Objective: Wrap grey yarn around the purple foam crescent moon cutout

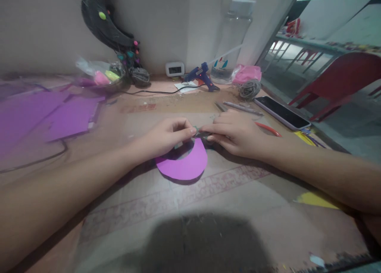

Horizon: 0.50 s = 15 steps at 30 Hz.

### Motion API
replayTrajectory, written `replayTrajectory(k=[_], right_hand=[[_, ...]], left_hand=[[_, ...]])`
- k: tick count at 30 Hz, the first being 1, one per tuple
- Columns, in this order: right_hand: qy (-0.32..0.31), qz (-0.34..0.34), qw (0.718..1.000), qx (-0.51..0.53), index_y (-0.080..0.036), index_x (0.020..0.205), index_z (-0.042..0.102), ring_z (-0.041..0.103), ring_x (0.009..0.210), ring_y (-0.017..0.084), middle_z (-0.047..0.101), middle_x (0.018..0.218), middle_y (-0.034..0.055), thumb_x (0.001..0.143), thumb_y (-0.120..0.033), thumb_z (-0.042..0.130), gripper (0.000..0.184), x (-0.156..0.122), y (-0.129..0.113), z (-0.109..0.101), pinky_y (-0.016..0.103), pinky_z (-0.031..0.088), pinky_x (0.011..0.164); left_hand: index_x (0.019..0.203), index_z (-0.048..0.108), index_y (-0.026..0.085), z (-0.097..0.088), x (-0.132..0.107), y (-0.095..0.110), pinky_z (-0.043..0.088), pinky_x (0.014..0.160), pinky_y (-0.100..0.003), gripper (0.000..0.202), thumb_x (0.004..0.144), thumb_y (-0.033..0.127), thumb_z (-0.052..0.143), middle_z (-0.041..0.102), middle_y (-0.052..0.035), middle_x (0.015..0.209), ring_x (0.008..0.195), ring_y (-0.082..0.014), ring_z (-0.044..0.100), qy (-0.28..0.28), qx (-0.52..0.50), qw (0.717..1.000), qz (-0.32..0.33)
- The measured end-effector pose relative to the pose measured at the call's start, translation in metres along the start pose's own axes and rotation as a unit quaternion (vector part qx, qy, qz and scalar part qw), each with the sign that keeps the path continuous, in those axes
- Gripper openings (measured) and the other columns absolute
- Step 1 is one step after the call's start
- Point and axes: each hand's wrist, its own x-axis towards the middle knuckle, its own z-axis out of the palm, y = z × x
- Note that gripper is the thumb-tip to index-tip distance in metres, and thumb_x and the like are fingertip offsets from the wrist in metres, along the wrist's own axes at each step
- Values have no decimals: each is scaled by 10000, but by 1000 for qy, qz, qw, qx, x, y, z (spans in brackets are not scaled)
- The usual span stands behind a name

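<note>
"Pinching, left hand (171, 137): thumb and forefinger pressed together on a small greenish piece (196, 128), on the wearer's side of the glue gun (201, 73)."

"Right hand (235, 132)?"

"Wearer's side of the glue gun, further right. Thumb and forefinger close beside that piece; too blurred to tell whether they grip."

"Step in hand?"

"Judgement: fine fingertip work at the upper end of the purple cutout (190, 168), probably adjusting the greenish piece there. Whether the two are joined, cannot tell."

"And the next move calls for?"

"Judgement: a steady left pinch, with small, light right-hand motions. A hard press might crease the cutout, which looks like thin card."

"Cutout's position and appearance?"

"Wearer's side of the glue gun, slightly left of it. Crescent-like, broad along the curve, smooth outer edge, plain bright purple. Narrower upper end meets the fingertips; left end runs out of sight under the left hand. Dark shadow along the near edge; possibly lifted slightly, unconfirmed."
</note>
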Motion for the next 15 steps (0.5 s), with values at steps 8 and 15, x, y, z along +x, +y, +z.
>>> replayTrajectory(k=[8, 15], right_hand=[[-7, 10, 1000, 24, -123, 1114, 676, 474, 689, 171, 596, 727, 53, 985, -343, 449, 341, -1, 0, -1, 298, 287, 665], [-5, 11, 1000, 15, -136, 1124, 687, 481, 693, 169, 599, 714, 47, 988, -324, 449, 333, -1, 2, 1, 299, 287, 669]], left_hand=[[760, 530, 168, 0, 0, 2, 369, 430, -184, 183, 914, 267, 534, 555, 28, 625, 481, -73, 515, 9, -2, 1000, 0], [761, 523, 168, 1, 0, -1, 379, 434, -176, 185, 917, 267, 535, 556, 25, 605, 489, -79, 533, 7, -10, 1000, -4]])
